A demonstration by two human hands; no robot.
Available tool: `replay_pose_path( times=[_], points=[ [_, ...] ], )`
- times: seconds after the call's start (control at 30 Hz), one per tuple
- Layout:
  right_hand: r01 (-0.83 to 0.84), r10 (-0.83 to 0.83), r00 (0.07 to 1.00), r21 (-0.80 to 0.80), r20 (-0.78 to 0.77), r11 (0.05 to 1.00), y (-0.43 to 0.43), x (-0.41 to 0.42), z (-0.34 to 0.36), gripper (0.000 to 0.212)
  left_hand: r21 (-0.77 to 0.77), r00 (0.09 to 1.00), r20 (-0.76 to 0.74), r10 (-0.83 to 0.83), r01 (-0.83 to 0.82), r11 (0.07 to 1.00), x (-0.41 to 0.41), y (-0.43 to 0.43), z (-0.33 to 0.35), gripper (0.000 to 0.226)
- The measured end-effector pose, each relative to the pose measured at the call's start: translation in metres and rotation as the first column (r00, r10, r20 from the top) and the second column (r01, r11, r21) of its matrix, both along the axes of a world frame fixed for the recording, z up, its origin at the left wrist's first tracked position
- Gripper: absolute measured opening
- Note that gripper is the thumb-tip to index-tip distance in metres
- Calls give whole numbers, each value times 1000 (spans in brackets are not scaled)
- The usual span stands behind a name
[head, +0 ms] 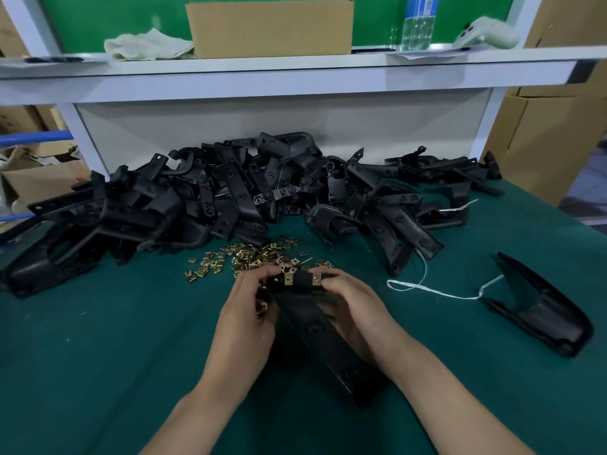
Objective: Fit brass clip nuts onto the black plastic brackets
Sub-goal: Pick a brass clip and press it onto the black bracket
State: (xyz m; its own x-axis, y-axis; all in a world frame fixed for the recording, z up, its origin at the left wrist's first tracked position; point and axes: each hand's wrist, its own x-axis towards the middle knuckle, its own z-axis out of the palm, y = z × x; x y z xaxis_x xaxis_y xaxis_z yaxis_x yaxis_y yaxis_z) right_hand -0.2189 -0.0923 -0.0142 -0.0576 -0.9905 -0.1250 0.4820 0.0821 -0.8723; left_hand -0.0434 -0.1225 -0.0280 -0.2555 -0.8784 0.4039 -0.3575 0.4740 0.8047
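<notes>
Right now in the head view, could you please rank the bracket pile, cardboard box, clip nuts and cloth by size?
1. bracket pile
2. cardboard box
3. clip nuts
4. cloth
Box and cloth sit farther away, so look smaller.

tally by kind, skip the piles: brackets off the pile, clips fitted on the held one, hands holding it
Brackets off the pile: 2, the held bracket and the lone bracket at right
Fitted clips: 2
Hands: 2, left hand, right hand
Total: 6

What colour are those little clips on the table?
The clip nuts are brassy gold; the head view shows them best.
</notes>
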Motion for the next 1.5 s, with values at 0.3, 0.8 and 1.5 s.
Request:
replay_pose_path(
  times=[0.3, 0.8, 1.5],
  points=[
    [30, -30, 995, -3, -92, 1000, 7, 1, 8, 14, -27, 998, 62, -5, 7, 1000, -2, 1, 1, 61],
    [51, -43, 996, 100, -79, 994, 1, 0, 13, 23, 142, 988, -156, -19, 41, 989, 1, -2, 3, 49],
    [-54, 46, 931, -12, -361, 998, 3, 4, 5, 13, 712, 866, -497, -47, 438, 548, 9, -12, 31, 30]
  ],
)
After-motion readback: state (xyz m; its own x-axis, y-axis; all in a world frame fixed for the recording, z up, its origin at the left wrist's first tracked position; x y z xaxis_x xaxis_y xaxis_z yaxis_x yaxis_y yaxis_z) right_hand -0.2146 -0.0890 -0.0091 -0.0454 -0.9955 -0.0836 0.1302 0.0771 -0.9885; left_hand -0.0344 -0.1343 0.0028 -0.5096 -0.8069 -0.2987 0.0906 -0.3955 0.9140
